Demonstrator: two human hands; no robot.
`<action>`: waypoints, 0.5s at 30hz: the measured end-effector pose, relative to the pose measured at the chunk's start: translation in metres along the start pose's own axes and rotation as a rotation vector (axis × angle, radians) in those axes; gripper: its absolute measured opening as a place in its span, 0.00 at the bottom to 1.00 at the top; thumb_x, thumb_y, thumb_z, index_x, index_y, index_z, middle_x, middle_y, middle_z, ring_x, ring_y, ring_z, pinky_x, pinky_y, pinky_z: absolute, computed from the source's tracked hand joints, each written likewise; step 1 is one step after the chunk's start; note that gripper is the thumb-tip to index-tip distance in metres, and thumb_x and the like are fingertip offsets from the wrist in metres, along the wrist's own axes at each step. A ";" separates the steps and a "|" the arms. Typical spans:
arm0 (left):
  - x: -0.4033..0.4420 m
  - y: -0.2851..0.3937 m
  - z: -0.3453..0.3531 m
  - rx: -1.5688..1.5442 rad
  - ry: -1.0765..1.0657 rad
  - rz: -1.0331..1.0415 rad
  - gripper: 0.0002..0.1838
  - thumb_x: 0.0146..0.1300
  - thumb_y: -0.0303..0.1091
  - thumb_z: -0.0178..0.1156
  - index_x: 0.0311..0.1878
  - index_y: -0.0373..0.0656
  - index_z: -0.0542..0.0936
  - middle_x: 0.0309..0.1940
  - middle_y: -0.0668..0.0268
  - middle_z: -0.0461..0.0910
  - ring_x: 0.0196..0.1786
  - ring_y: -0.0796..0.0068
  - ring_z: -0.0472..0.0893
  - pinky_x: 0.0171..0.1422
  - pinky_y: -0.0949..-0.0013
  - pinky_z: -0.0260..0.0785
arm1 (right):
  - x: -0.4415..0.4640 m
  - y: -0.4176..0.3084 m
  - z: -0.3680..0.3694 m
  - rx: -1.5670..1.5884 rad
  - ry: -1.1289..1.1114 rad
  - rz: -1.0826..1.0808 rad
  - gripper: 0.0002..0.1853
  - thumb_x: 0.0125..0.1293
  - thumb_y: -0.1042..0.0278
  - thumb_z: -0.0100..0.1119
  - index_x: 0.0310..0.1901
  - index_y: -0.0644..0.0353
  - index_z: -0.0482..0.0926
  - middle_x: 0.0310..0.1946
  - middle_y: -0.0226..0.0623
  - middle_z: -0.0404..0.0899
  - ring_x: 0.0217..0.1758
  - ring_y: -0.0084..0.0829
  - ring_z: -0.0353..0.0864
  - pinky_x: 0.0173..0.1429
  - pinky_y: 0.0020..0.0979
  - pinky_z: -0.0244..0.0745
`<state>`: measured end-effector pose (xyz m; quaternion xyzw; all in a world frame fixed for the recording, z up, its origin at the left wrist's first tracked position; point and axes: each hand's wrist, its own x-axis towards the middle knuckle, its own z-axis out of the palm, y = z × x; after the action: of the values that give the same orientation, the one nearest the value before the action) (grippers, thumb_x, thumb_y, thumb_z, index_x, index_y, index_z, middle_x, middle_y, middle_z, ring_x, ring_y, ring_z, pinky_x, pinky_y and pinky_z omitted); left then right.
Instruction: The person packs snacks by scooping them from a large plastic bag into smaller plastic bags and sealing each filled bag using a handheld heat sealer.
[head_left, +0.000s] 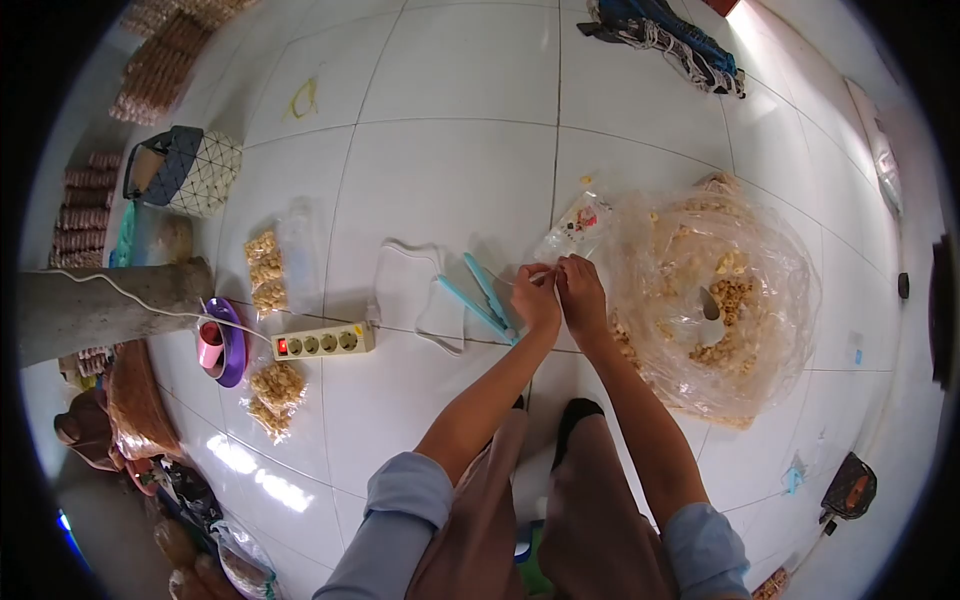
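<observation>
My left hand [537, 297] and my right hand [581, 292] meet near the middle of the view, fingertips pinched close together. Between and just beyond them is a small clear plastic bag [578, 224] with a red print; its edge seems to be in both pinches, though the fingers partly hide it. Left of my left hand lies a turquoise hair straightener [484, 296], its two arms spread apart, with a white cord [430, 335] looping beside it. To the right of my right hand rests a big open clear bag [640, 270] of puffed snack pieces, with a metal scoop [709, 304] inside.
A power strip [322, 342] with a lit red switch lies on the tiled floor at left. Filled snack packets [265, 272] surround it, beside a purple plate [234, 350] and a pillar [120, 310]. A handbag [190, 170] stands farther left; a dark bundle [670, 40] lies at the top.
</observation>
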<state>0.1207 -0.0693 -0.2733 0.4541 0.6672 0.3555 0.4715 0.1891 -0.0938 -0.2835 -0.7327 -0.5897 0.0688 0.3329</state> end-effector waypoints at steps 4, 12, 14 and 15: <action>0.004 -0.001 0.008 0.097 0.121 -0.046 0.11 0.48 0.24 0.62 0.35 0.39 0.71 0.31 0.60 0.79 0.34 0.64 0.81 0.40 0.66 0.71 | -0.002 -0.002 -0.001 -0.015 0.024 -0.023 0.06 0.59 0.73 0.52 0.38 0.62 0.72 0.36 0.44 0.76 0.47 0.41 0.74 0.46 0.36 0.74; 0.013 -0.003 0.006 0.097 0.041 0.028 0.18 0.49 0.22 0.60 0.39 0.43 0.62 0.26 0.58 0.78 0.31 0.60 0.80 0.38 0.62 0.70 | -0.005 -0.010 -0.009 0.105 -0.025 0.120 0.06 0.60 0.74 0.51 0.38 0.63 0.73 0.38 0.42 0.77 0.46 0.43 0.74 0.48 0.39 0.71; 0.013 0.000 0.002 0.121 0.033 0.064 0.17 0.51 0.21 0.59 0.40 0.42 0.62 0.25 0.56 0.78 0.30 0.57 0.80 0.38 0.60 0.70 | -0.006 -0.008 -0.007 0.110 -0.043 0.153 0.06 0.60 0.74 0.51 0.38 0.63 0.73 0.40 0.42 0.77 0.48 0.43 0.73 0.50 0.39 0.71; 0.013 0.001 -0.001 0.101 -0.006 0.066 0.16 0.52 0.21 0.58 0.40 0.43 0.62 0.25 0.56 0.78 0.30 0.57 0.80 0.37 0.60 0.69 | -0.007 -0.006 -0.003 0.072 -0.033 0.108 0.08 0.60 0.73 0.51 0.41 0.63 0.72 0.43 0.42 0.75 0.52 0.43 0.70 0.53 0.38 0.69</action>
<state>0.1185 -0.0570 -0.2764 0.5002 0.6674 0.3353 0.4381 0.1841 -0.1006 -0.2800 -0.7497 -0.5521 0.1198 0.3448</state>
